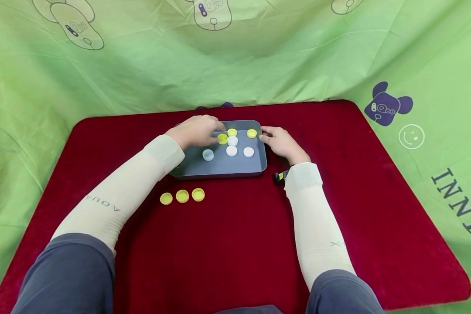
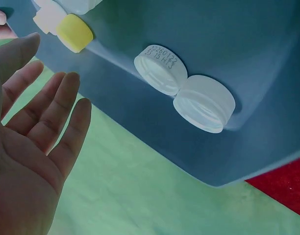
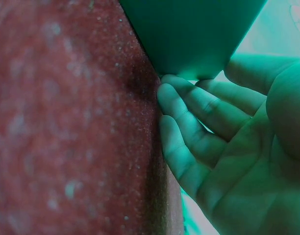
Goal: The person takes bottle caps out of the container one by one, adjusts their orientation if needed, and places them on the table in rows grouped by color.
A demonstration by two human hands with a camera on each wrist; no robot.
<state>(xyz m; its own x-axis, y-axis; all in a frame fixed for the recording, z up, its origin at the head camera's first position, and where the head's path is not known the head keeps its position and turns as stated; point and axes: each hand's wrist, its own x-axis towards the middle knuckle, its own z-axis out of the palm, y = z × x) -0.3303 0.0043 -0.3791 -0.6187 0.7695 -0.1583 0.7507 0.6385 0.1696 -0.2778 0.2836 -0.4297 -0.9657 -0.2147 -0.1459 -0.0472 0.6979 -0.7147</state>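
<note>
My left hand [image 1: 199,131] hovers over the back left of the grey tray [image 1: 235,168], fingers loosely spread, fingertips beside a yellow cap [image 1: 222,138]. The left wrist view shows this palm [image 2: 32,147] holding nothing, near a yellow cap [image 2: 75,33]; two touching white caps [image 2: 162,69] lie farther along the tray. White caps [image 1: 231,151] and more yellow caps [image 1: 252,133] lie in the tray, with a translucent cap [image 1: 208,155] nearer its front. My right hand [image 1: 283,145] rests against the tray's right side; its extended fingers [image 3: 209,107] touch the outer wall [image 3: 194,39].
Three yellow caps [image 1: 182,196] lie in a row on the red cloth [image 1: 220,244] in front of the tray. A small black object [image 1: 279,177] is partly hidden by my right cuff. A green printed curtain [image 1: 282,56] hangs behind the table.
</note>
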